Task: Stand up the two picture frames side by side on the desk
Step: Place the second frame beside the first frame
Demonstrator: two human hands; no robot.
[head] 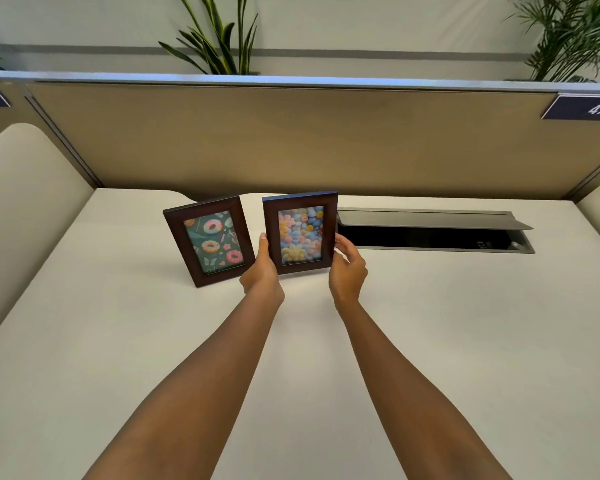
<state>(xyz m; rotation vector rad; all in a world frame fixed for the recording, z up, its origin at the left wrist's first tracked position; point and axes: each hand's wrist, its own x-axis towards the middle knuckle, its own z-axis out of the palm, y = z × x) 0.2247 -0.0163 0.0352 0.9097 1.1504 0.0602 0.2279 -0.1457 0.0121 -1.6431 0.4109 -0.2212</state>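
Gripped the flower frame [300,233] by both side edges, left hand [261,273] and right hand [347,270], beside the donut frame [209,241] standing on the tabletop [118,341]. Judged light, rigid, glass-fronted, so breakable; best taken by the wooden rims. Could not see rear stands or bottom-edge contact.

A: The two dark brown rectangular frames, the doughnut-print one [208,241] and the flower-print one [300,233], look like stained wood with a soft sheen.

B: And their fronts?

A: Smooth, slightly glossy panes over printed paper. The off-white desk top [118,341] is matt and smooth, like laminate.

B: The back wall?

A: A tan partition panel [291,143], looking like matt cloth, capped by a brushed grey metal rail [291,79]. The grey cable-hatch flap [430,220] looks like satin metal.
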